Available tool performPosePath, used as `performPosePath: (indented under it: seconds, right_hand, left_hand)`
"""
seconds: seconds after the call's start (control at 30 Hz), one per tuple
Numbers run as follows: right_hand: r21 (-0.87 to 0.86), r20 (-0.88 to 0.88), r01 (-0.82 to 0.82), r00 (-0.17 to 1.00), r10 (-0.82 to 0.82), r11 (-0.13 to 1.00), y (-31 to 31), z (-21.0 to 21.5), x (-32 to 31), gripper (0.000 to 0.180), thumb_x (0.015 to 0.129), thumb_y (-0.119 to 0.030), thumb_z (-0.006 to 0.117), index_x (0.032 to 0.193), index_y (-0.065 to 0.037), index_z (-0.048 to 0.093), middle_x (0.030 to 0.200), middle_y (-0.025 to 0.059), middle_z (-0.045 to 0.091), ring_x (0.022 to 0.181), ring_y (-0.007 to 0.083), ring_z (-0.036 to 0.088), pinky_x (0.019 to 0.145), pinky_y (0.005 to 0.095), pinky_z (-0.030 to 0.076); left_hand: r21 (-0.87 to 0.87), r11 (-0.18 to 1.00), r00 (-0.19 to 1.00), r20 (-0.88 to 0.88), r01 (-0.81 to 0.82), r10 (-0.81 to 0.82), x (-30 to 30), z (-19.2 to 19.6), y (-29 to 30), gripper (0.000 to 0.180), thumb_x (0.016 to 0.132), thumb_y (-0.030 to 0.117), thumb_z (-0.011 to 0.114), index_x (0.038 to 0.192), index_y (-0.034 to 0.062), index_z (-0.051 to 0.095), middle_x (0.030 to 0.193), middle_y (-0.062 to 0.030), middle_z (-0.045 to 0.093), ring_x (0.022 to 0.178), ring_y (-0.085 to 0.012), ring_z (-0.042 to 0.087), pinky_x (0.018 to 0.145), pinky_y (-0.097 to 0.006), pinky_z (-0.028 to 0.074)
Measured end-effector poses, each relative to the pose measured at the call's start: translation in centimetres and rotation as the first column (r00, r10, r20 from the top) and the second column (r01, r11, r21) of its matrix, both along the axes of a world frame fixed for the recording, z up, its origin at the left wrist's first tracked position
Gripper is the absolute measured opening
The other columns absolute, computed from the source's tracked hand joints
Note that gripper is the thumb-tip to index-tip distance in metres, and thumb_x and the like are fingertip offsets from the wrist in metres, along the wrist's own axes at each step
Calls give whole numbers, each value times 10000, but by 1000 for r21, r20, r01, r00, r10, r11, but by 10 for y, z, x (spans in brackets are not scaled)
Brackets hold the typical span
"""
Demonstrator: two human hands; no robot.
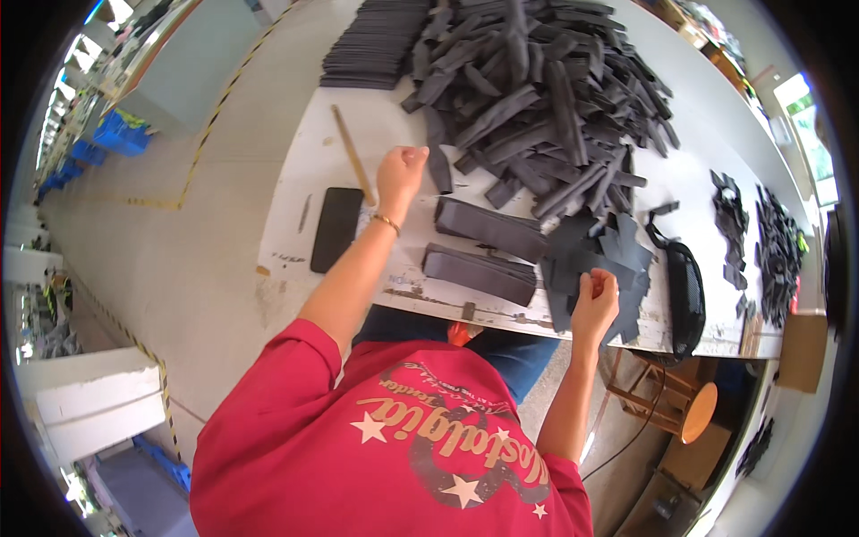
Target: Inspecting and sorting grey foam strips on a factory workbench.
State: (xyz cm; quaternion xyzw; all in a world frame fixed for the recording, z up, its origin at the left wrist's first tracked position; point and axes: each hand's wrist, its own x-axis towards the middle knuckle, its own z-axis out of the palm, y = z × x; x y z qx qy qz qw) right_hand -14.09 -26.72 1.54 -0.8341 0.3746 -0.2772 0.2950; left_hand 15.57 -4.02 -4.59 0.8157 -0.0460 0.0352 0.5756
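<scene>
My left hand (400, 179) is raised over the white table, its fingers curled closed beside a dark grey fabric strip (438, 163). Whether anything is inside that grip is hidden. At the table's near edge my right hand (594, 309) has its fingertips pinched together over a loose spread of flat dark pieces (626, 259). What it pinches, if anything, cannot be made out against them. Between my hands lie two neat stacks of dark strips, a farther stack (490, 227) and a nearer stack (479, 275).
A large heap of dark strips (546, 98) covers the table's far middle, with a tidy stack (374, 45) to its left. A black phone-like slab (336, 230) and a wooden stick (352, 154) lie left. A black mesh object (685, 300) stands right, above a wooden stool (698, 413).
</scene>
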Motion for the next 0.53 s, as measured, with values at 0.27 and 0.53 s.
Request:
performPosePath:
  seconds: [0.27,0.53]
  right_hand:
    - [-346,-653,-544,725,220,764,-72,-2,-9,504,818,-97,674,1296,-49,521,1334,143,511,1239,312,478,1014,437,387]
    - [-377,-836,-759,526,159,531,-88,-40,-21,625,856,-151,651,1404,-1,393,1481,181,371,1338,427,375,1091,475,335]
  left_hand:
    - [215,963,976,-181,161,-123,22,6,-18,272,820,213,679,944,-29,661,915,-181,666,761,-309,670,734,-432,539]
    - [-700,714,780,-462,-29,-421,9,19,19,303,898,74,581,1148,-81,509,1039,-214,627,742,-321,686,634,-393,602]
